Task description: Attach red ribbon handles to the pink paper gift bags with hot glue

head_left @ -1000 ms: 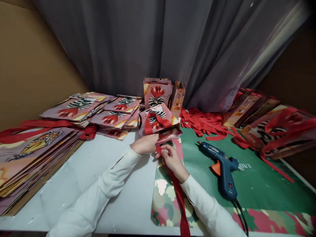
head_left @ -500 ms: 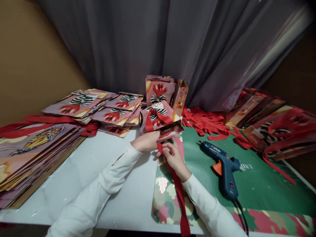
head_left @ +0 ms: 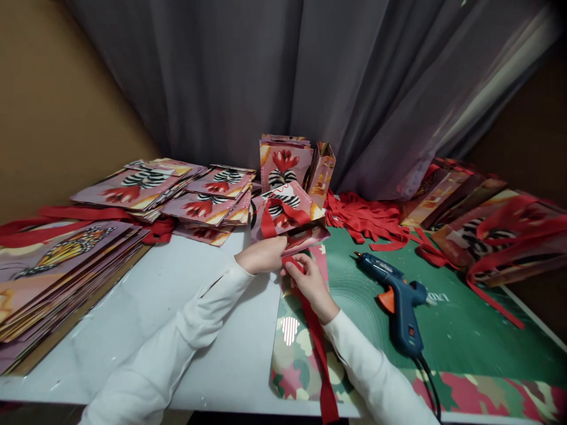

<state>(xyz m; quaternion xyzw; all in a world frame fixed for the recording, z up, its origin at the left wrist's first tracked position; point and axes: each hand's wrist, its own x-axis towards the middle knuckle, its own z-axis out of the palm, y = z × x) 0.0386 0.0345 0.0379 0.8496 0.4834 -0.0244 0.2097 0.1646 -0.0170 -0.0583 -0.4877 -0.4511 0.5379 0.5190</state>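
Head view: the left hand [head_left: 264, 255] clamps the open paper bag [head_left: 287, 219] at its rim on the counter [head_left: 186, 307]; the right hand [head_left: 309, 282] pinches the red ribbon [head_left: 316, 342] at the bag's mouth; best keep the ribbon flat and the rim pressed firmly, clear of the glue gun [head_left: 398, 301].

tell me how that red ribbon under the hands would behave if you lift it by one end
The red ribbon would probably hang limp: it drapes flat over the table edge and bends where the right hand pinches it. It looks thin and likely very light. The loose pile of ribbons lies curled and tangled, so it may snag.
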